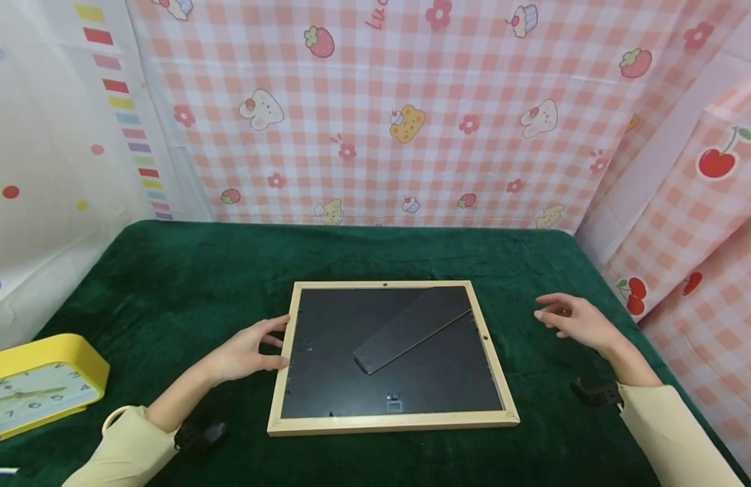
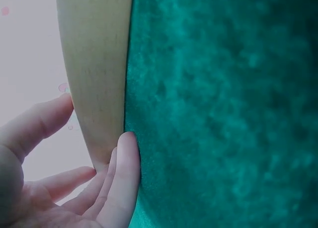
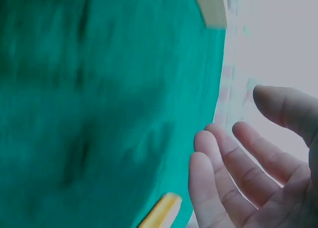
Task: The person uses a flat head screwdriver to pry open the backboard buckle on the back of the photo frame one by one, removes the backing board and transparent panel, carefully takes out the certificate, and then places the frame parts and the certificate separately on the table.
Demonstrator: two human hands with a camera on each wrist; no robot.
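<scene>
A picture frame with a pale wood border lies back up on the green cloth. Its black backing carries a slanting black stand leg and a small metal hanger near the close edge. My left hand touches the frame's left side with thumb and fingertips spread. In the left wrist view, the fingers lie along the frame's wooden side. My right hand hovers to the right of the frame, apart from it, fingers loosely bent around nothing. The right wrist view shows its palm and fingers.
A yellow clock stands at the left edge of the table. Green cloth covers the tabletop. A pink checked curtain hangs behind, and another drapes along the right side. The right wrist view catches a yellow-edged object low down.
</scene>
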